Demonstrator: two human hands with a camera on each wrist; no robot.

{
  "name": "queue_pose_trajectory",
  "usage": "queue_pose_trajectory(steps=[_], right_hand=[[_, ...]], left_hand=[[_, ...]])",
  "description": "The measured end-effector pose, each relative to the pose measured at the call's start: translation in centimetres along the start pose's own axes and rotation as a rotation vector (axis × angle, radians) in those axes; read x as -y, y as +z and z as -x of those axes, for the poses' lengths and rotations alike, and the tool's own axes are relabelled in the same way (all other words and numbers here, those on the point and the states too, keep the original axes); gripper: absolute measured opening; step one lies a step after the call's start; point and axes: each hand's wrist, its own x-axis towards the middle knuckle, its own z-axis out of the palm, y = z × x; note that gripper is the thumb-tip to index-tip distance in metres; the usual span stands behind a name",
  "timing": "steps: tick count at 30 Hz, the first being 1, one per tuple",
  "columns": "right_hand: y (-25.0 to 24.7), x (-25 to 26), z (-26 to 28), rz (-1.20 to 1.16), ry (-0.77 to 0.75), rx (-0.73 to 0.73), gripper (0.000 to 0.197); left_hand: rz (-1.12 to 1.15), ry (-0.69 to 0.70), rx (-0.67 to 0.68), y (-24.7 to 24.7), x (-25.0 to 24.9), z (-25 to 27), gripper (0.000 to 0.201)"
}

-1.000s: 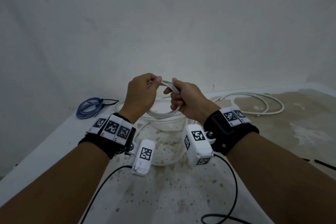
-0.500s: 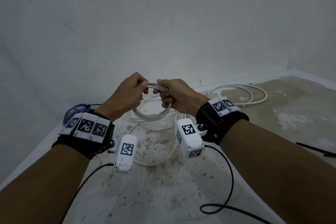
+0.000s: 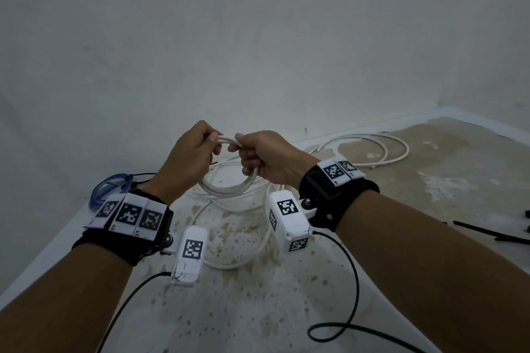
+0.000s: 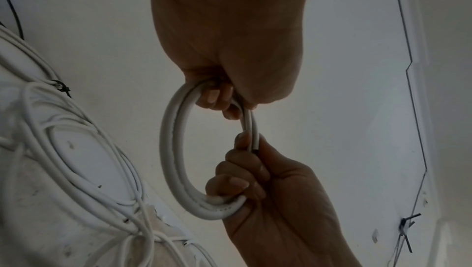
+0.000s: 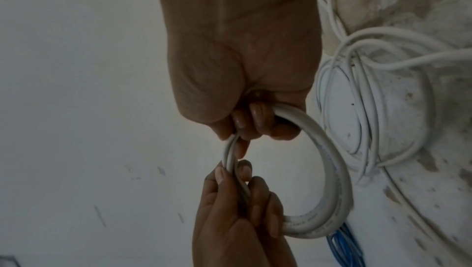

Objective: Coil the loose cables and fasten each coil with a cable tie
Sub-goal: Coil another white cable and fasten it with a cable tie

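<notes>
White cable coil [image 3: 226,186] held upright above bench; left hand [image 3: 189,157] and right hand [image 3: 269,157] fingers curled round its top, knuckles nearly touching; loop hangs below both.

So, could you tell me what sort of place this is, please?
Probably a bare workroom or unfinished space: a stained white table against a plain wall, strewn with loose white cables, a tied blue cable coil and black cable ties.

Stained white table [image 3: 258,309], grey wall [image 3: 258,37]
</notes>
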Motion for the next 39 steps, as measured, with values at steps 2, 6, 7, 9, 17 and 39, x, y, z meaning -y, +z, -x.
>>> queue_pose_trajectory(steps=[2,6,7,9,17,39], right_hand=[[0.0,-0.1,-0.1,0.05,-0.018,-0.016,0.033],[-0.1,-0.5,-0.3,0.065,-0.028,-0.041,0.045],[-0.1,-0.6,-0.4,0.087,-0.04,-0.05,0.047],[0.0,-1.0,-0.5,0.134,-0.058,-0.072,0.045],[-0.5,-0.9,-0.2,0.269,-0.049,-0.074,0.038],[-8.2,0.4,8.3,0.37,-0.033,-0.134,0.043]], left_hand=[[-0.052,0.018,-0.015,0.1,0.2,-0.1,0.019],[-0.156,0.021,-0.043,0.6,0.1,-0.1,0.019],[-0.176,0.014,-0.05,0.8,0.0,0.0,0.02],[-0.159,-0.023,-0.049,1.1,0.0,0.0,0.02],[-0.129,-0.055,-0.001,1.4,-0.2,0.6,0.024],[0.003,0.011,0.096,9.2,-5.5,1.3,0.023]])
